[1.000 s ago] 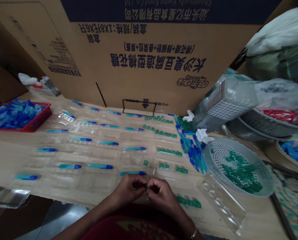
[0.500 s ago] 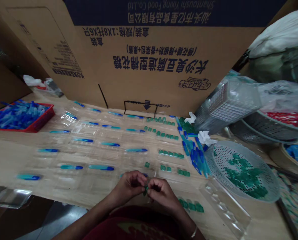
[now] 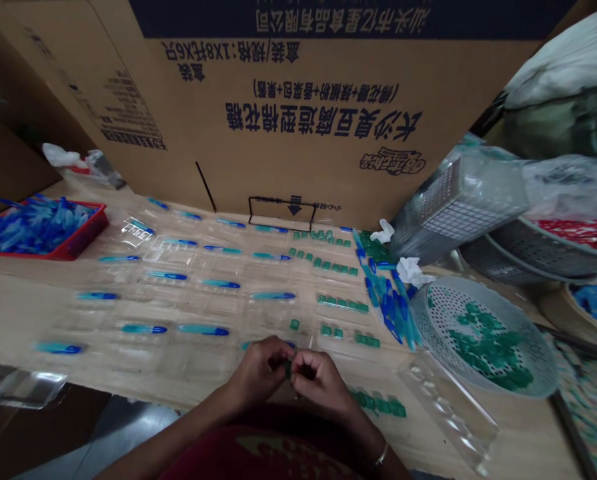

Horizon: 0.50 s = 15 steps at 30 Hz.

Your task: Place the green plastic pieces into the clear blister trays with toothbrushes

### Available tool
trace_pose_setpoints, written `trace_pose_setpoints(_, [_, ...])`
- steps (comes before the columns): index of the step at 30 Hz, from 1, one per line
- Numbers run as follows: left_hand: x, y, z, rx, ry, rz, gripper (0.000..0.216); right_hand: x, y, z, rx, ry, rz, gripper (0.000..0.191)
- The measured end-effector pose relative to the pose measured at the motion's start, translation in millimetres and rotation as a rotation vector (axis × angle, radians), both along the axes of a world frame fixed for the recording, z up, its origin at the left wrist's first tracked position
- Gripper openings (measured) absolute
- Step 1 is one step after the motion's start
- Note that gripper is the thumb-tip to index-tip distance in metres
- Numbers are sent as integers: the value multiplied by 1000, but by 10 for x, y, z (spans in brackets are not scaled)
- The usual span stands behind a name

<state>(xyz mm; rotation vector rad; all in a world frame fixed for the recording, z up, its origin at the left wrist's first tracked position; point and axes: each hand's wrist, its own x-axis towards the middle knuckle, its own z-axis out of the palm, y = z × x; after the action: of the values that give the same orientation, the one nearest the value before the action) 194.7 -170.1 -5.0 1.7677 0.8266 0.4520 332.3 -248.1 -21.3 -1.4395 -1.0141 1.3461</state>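
Observation:
Close to my body at the table's near edge, my left hand point(image 3: 259, 368) and my right hand point(image 3: 324, 381) meet with fingertips pinched. Between them is a small dark green piece point(image 3: 288, 369), mostly hidden by the fingers. Just beyond my hands lies a single green cube point(image 3: 295, 325). Short rows of green cubes point(image 3: 343, 304) sit in clear plastic trays, and one row point(image 3: 378, 403) is partly behind my right forearm. A blue-and-teal stick-shaped piece point(image 3: 252, 345) lies in a tray by my left hand, partly covered by it.
A red basket point(image 3: 81, 241) of blue pieces stands far left. To the right are a white colander point(image 3: 541, 350) with green pieces, a loose pile of blue pieces point(image 3: 393, 310) and a clear tray point(image 3: 451, 407). A large cardboard box point(image 3: 298, 160) walls off the back.
Both hands stay together around the green piece, with the fingers slightly shifted and the piece now more covered. The whole view has tilted a little.

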Motion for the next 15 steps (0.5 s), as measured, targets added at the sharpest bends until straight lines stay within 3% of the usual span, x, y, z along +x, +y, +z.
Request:
trace_pose_setpoints(2, [-3,-10,-31,-3,-46,69,19,-7,-5,-24,18,46,-25,15])
trace_pose_setpoints(6, [-14,-63,-115,-165,-267,167,6,-52,-29,-86,64,178,-131,26])
trace_pose_setpoints(9, [-28,-75,-142,-157,-315,195,12,-73,-31,-109,99,159,-145,25])
trace_pose_setpoints(11, [-51,-14,-123,-161,-298,129,10,-41,8,-101,110,102,-120,21])
trace_pose_setpoints(13, [-91,112,-91,-134,-232,40,31,33,96,-76,144,-45,-121,14])
trace_pose_setpoints(15, [-138,272,-83,47,-103,17,46,125,229,-46,226,-305,-136,6])
